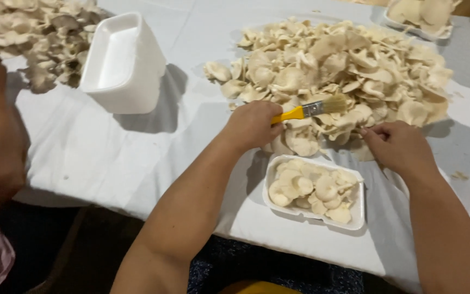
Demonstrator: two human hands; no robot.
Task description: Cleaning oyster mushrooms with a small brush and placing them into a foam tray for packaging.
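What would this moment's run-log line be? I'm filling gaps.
left hand: holds yellow-handled brush | right hand: touching mushroom pile edge | foam tray: partly filled, near table edge

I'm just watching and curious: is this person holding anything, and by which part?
The left hand holds a paintbrush by its yellow handle, bristles over the mushroom pile. The right hand touches mushrooms at the pile's edge; whether it grips one cannot be told.
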